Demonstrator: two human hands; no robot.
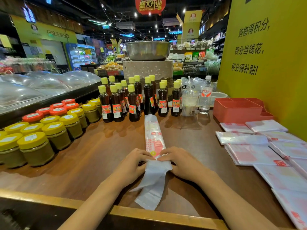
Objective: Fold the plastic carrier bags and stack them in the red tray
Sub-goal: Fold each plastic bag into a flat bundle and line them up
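1. On the left of the wooden worktop [86,156], rows of yellow-lidded jars [35,147] run from the near edge toward the far side, with red-lidded jars [58,111] behind them and clear domed covers [43,87] over a display case further left.
2. At the far centre, dark sauce bottles [132,103] with yellow caps and red labels stand in a cluster before a stone block topped by a metal basin [147,50].
3. In the centre, one plastic carrier bag [153,135], folded into a long narrow strip, lies stretched from the sauce bottles toward the near edge, its plain white handle end trailing close to the wooden lip.
4. The left hand [132,165] and right hand [181,161] meet over the strip, fingers curled and fingertips pinching the bag where the printed part gives way to the handles.
5. Right of the bottles stand a lidded plastic cup [189,103] in a clear bag and a water bottle [206,97].
6. At the far right sits the red tray [237,110], divided into compartments, against a yellow wall panel [265,63] printed with Chinese characters.
7. Near the tray and running down the right edge lie flat stacks of carrier bags [259,153], white with red print, some overlapping.
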